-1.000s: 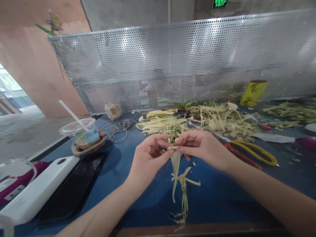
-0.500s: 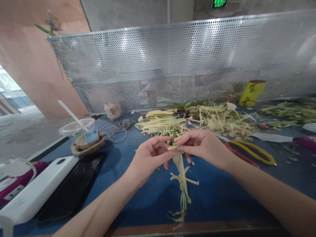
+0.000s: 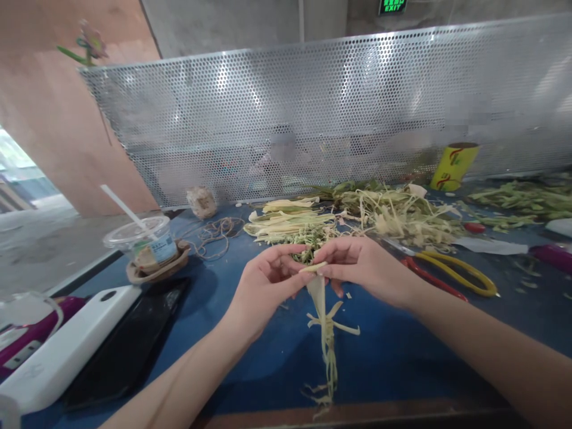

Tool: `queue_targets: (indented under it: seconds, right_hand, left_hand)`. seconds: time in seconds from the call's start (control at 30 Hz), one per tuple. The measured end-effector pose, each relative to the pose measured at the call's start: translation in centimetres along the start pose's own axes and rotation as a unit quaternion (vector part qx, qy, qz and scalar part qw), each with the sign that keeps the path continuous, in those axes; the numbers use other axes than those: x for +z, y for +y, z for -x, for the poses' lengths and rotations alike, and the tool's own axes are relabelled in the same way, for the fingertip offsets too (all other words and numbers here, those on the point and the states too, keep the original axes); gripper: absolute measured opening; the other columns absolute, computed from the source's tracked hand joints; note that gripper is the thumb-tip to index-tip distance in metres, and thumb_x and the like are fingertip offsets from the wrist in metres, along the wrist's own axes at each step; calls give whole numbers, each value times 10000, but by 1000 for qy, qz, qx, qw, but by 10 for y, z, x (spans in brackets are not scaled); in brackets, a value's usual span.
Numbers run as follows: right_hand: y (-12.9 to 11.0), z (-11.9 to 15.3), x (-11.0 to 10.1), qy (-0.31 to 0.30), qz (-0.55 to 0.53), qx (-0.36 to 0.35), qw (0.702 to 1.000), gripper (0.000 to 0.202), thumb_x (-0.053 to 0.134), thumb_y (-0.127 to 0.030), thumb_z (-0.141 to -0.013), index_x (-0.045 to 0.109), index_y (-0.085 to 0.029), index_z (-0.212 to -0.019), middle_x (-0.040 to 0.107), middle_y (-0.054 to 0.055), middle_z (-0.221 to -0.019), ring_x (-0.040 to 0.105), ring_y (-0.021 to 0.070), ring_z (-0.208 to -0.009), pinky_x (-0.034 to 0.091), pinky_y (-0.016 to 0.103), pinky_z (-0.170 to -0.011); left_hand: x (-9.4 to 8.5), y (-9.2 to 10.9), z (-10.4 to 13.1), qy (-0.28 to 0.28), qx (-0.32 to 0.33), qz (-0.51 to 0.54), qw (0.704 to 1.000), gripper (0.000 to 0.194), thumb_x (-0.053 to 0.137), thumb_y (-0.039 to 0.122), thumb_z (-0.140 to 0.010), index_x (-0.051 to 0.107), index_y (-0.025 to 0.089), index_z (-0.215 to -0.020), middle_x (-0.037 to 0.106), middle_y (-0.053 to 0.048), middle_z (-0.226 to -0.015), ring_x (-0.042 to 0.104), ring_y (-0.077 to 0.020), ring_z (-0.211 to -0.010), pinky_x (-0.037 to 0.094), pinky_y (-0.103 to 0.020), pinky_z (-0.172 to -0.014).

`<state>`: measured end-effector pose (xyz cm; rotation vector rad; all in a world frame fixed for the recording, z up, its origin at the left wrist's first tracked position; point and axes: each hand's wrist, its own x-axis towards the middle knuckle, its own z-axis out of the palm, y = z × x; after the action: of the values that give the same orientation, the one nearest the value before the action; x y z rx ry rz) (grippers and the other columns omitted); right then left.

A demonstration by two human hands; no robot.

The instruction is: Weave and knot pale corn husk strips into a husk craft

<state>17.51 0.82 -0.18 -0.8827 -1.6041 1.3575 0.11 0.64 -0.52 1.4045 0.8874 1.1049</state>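
- Cup (image 3: 156,247) with a straw, seated in a brown holder at the far left of the blue counter (image 3: 268,369), well apart from the work; twine (image 3: 218,238) lies loose just beyond it.
- Left hand (image 3: 263,286): reaching in from the near left, wrist raised a little, back of the hand facing up and outward. Its grip is closed in a light pinch, thumb and fingertips on the folded top of the strip.
- Strip (image 3: 316,292) of pale husk, between the two hands just above the counter. The folded top lies crosswise from thumb to thumb; the long axis of the rest runs down toward the person. Neither hand is nearer, since both touch it.
- Tied husk (image 3: 330,342), right below the strip, its stringy ends pointing at the near edge. The two overlap; I cannot tell whether they are joined.
- Right hand (image 3: 379,271): coming in from the right, forearm slanting, fingers curled inward, thumb and fingertips pinched on the strip's other side.
- Scissors (image 3: 465,274), beside the right forearm, handles toward the right.
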Motion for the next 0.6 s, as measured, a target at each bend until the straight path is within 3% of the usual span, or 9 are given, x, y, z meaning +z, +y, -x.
queue_targets:
  seconds: [0.2,0.6]
  right_hand:
    - [-1,2,1,11,31,-10,999,182,669,-271,-683,594,-135,-776,622,-11,-618,569,61,-454,491,186,-480]
    - [-3,6,4,62,117,-74,988,126,652,-257,-694,619,-141,-731,638,29,-715,580,80,-464,509,218,-494]
  left_hand:
    - [1,0,1,9,4,-9,1000,341,700,183,-633,587,151,-953,579,42,-621,501,-41,-516,403,-149,-478]
    - [0,-1,-2,-16,-58,72,996,372,695,246,-639,589,135,-978,604,24,-612,457,-32,-390,361,-182,-413]
